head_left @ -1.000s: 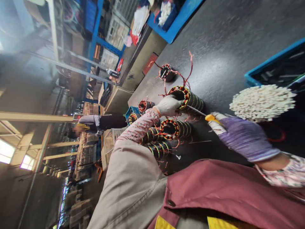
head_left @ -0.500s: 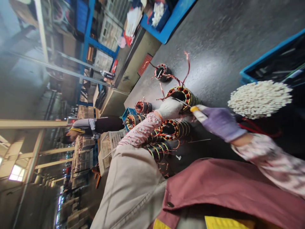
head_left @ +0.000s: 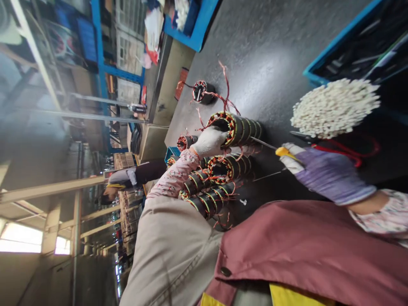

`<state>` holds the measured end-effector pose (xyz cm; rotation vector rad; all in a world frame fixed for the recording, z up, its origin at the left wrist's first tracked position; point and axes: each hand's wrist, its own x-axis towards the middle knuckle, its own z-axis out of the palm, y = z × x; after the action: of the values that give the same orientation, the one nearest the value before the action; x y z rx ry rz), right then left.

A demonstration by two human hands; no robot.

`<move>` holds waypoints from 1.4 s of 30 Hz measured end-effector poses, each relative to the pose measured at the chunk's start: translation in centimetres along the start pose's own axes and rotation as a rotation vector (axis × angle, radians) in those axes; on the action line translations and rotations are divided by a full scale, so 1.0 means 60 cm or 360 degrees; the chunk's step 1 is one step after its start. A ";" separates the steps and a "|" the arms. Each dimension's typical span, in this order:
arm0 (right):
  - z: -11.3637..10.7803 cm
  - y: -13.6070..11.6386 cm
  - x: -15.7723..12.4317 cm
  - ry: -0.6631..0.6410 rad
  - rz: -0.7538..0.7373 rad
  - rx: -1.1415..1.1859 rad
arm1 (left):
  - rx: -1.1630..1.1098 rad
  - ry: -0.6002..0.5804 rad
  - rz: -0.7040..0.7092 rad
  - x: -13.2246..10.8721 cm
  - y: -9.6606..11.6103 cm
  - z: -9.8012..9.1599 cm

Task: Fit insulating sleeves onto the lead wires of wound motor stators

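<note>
1. The nearest stator (head_left: 235,129) lies on its side on the dark bench (head_left: 280,55), between the two hands, with its bore toward the left hand and thin copper leads (head_left: 227,87) rising from it.
2. It looks heavy and stiff: a dense laminated core, probably steady once set down, though its round body could roll. The windings and leads look far more delicate, so the safest hold seems to be around the outer body, keeping clear of the loose wires.
3. The left hand (head_left: 208,143), in a white knit glove, presses against the stator's bore end. Its fingers are partly hidden, so I cannot tell whether it grips or only steadies.
4. The right hand (head_left: 328,176), in a purple glove, is closed narrowly around a yellow-handled pick (head_left: 284,152), whose thin steel shaft reaches the stator's side.
5. More stators (head_left: 216,199) stand grouped just beside it, and a white bundle (head_left: 334,108) lies beyond the right hand.
</note>
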<state>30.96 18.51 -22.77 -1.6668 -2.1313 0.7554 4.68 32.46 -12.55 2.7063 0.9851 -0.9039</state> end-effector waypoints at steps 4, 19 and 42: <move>0.008 -0.025 0.032 -0.0045 0.0087 -0.0034 | 0.0013 0.0003 0.0001 0.000 0.001 0.000; -0.038 -0.082 0.104 -0.0605 0.0153 0.0005 | 0.0019 0.0127 0.0049 0.001 -0.005 0.016; 0.029 -0.025 0.047 -0.0450 0.0217 0.0111 | 0.0068 0.0011 0.0155 -0.013 -0.012 0.009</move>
<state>28.04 20.61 -23.46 -1.7719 -2.1576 1.1539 3.48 32.42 -12.50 2.7673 0.8362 -0.9081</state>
